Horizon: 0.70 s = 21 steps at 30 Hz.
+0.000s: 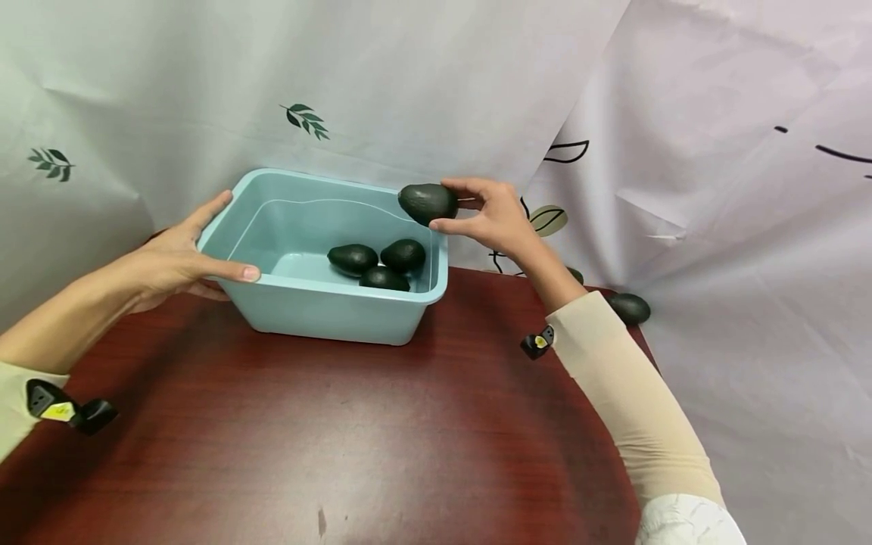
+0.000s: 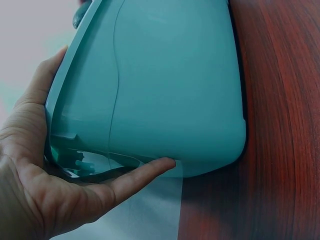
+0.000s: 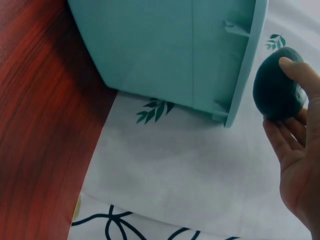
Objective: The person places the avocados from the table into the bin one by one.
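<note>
A light-blue plastic tub (image 1: 334, 310) stands at the back of the table with three dark green avocados (image 1: 403, 256) lying in its right half. My left hand (image 1: 173, 261) grips the tub's left end, thumb over the front rim and another finger reaching toward the back corner. In the left wrist view, that hand (image 2: 65, 195) spans the tub's end. Above the tub's right rim, my right hand (image 1: 492, 218) holds another avocado (image 1: 425, 203) between thumb and fingers. The right wrist view shows this avocado (image 3: 277, 85) beside the rim, apart from it.
Another avocado (image 1: 630, 309) lies at the table's right edge, partly behind my right forearm. A dark green piece (image 1: 576, 275) shows past the same forearm, mostly hidden. The reddish-brown wooden table (image 1: 381, 424) meets a white leaf-print cloth (image 1: 409, 83) behind the tub.
</note>
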### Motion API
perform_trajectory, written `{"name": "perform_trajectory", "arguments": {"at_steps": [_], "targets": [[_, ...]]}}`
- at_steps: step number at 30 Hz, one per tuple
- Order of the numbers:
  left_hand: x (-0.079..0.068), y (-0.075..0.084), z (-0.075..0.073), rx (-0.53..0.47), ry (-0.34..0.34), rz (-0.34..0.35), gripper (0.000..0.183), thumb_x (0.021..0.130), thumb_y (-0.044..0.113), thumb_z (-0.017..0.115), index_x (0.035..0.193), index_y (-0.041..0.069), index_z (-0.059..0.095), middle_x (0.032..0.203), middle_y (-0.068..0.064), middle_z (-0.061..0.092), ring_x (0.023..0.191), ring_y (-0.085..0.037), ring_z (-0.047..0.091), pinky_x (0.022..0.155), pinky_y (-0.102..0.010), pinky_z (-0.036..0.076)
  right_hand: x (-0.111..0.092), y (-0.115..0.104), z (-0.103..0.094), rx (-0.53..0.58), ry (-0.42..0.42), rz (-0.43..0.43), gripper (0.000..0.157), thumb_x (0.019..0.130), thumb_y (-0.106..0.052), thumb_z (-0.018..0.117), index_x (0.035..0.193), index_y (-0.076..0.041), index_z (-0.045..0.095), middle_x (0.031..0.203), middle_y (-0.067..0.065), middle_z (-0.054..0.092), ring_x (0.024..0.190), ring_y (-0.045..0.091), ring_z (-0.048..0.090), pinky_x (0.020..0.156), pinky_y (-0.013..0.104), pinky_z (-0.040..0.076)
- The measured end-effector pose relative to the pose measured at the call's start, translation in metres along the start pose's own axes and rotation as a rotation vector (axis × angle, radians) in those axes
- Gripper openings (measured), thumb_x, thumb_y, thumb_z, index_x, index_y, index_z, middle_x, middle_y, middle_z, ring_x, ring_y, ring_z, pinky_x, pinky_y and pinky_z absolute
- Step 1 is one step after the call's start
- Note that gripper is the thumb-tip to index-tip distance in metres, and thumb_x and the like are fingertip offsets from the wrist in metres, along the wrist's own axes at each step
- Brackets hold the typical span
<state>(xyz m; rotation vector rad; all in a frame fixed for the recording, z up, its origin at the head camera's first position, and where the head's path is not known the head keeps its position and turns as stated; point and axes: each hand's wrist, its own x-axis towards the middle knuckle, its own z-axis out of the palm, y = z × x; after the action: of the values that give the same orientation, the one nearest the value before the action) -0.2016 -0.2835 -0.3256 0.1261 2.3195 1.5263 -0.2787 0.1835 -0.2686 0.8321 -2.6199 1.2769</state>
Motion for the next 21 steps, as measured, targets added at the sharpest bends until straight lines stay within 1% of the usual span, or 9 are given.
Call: {"name": "perform_trajectory", "arguments": {"at_steps": [2,4,6,9,14,21], "targets": [[0.0,0.0,0.0,-0.003,0.0,0.0,0.134,0.101,0.024,0.086,0.175,0.051,-0.022,0.18,-0.028,0.007,0.149,-0.05,0.038,0.096,-0.061,0.068,0.001,0.0,0.002,0.004,-0.008,-0.005,0.071,0.086,-0.021,0.101,0.15,-0.008,0.073,0.15,0.013,0.075,0.131,0.029,0.078,0.112,0.047,0.064],[0.001,0.0,0.001,-0.005,0.0,0.002,0.134,0.101,0.024,0.086,0.175,0.05,-0.023,0.18,-0.028,0.007,0.149,-0.05,0.038,0.096,-0.061,0.068,0.002,0.001,0.004,0.017,-0.013,-0.011,0.07,0.086,-0.019,0.1,0.149,-0.005,0.073,0.15,0.014,0.074,0.132,0.03,0.078,0.114,0.051,0.063],[0.001,0.0,0.001,-0.004,0.0,0.003,0.134,0.101,0.024,0.086,0.175,0.05,-0.023,0.181,-0.028,0.006,0.149,-0.05,0.038,0.096,-0.061,0.068,0.002,0.002,0.006,0.034,-0.017,-0.016,0.068,0.087,-0.017,0.099,0.148,-0.002,0.073,0.148,0.016,0.075,0.132,0.032,0.077,0.115,0.055,0.061],[0.002,0.0,0.001,-0.002,0.0,0.004,0.134,0.101,0.024,0.086,0.175,0.051,-0.022,0.18,-0.028,0.007,0.148,-0.049,0.039,0.096,-0.06,0.069,0.0,0.002,0.007,0.042,-0.015,-0.022,0.065,0.089,-0.017,0.098,0.146,0.001,0.073,0.146,0.018,0.076,0.132,0.034,0.077,0.115,0.057,0.061],[0.003,0.0,0.001,-0.002,-0.003,0.006,0.134,0.101,0.023,0.086,0.175,0.052,-0.022,0.18,-0.027,0.007,0.148,-0.048,0.039,0.095,-0.059,0.069,-0.003,0.002,0.005,0.041,-0.011,-0.011,0.063,0.092,-0.02,0.096,0.147,0.0,0.073,0.145,0.017,0.077,0.133,0.037,0.077,0.115,0.057,0.061],[0.003,0.0,0.001,0.003,-0.007,0.009,0.134,0.101,0.024,0.086,0.175,0.051,-0.022,0.18,-0.028,0.008,0.148,-0.05,0.039,0.095,-0.06,0.069,-0.009,0.009,0.0,0.037,-0.005,0.016,0.063,0.092,-0.02,0.096,0.147,0.0,0.073,0.145,0.017,0.077,0.132,0.037,0.077,0.114,0.054,0.062]]}}
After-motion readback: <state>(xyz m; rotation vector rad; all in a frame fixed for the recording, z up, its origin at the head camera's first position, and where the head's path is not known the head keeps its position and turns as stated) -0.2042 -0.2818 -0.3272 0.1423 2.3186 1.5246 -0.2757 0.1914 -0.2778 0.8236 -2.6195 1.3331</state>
